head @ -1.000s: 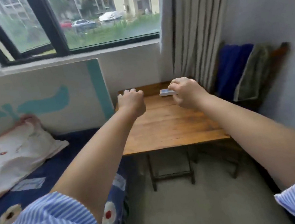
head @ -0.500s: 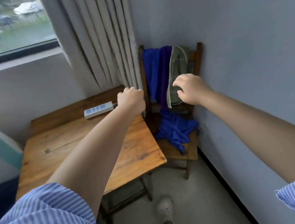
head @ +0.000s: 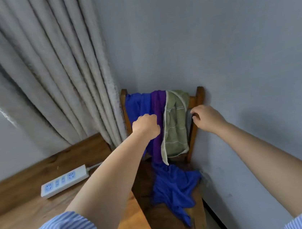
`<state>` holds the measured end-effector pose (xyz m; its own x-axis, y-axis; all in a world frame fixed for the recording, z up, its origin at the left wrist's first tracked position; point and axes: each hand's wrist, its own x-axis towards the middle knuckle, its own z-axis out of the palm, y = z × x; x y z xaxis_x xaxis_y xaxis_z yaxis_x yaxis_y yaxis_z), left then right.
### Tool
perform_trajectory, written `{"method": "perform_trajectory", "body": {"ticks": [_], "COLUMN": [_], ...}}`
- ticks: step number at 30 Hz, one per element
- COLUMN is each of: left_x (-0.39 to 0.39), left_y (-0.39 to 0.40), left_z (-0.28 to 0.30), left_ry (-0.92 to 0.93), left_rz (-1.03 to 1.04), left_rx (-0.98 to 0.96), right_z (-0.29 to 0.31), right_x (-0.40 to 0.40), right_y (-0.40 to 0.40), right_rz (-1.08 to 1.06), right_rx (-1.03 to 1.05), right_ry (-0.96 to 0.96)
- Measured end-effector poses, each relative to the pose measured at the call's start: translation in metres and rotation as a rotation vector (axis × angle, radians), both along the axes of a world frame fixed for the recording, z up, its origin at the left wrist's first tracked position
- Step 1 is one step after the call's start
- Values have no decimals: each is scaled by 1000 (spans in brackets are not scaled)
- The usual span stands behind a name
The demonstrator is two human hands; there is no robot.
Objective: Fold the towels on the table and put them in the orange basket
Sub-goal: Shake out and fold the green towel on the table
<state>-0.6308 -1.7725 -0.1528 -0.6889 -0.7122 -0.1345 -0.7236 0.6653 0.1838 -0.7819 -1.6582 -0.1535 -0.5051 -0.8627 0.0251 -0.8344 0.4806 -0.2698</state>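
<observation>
Towels hang over the chair (head: 199, 94) back: blue (head: 136, 106), purple (head: 157, 104), green (head: 176, 128); another blue one (head: 175, 188) lies on its seat. Left hand (head: 146, 126) is fisted before them, right hand (head: 206, 120) loosely curled, both holding nothing.

Towels on the chair back: three, namely one blue towel (head: 135, 106), one purple towel (head: 157, 104) and one green towel (head: 176, 128) with pale edging. Towels on the chair seat: one, a crumpled blue towel (head: 175, 187). Total towels counted: four. Wooden chair (head: 199, 93): one. Wooden counter (head: 26, 213): one. White power strip (head: 63, 181) on the counter: one, showing two socket groups clearly; further detail is too blurred to count. Curtain (head: 47, 69): one. Hands in view: two, the left hand (head: 146, 126) and the right hand (head: 206, 119).
</observation>
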Motion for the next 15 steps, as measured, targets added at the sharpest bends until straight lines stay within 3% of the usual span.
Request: {"method": "perform_trajectory", "body": {"ticks": [7,15], "left_x": [-66,-119], "left_y": [-53,-73], "left_z": [-24,-41], "left_ry": [210,347], "left_rz": [73,214], "left_rx": [139,262], "right_z": [-23,-48], "right_x": [-51,-91], "right_y": [-65,-110], "right_rz": [-82,-121], "right_rx": [-63,18], "right_ry": [-27,170]}}
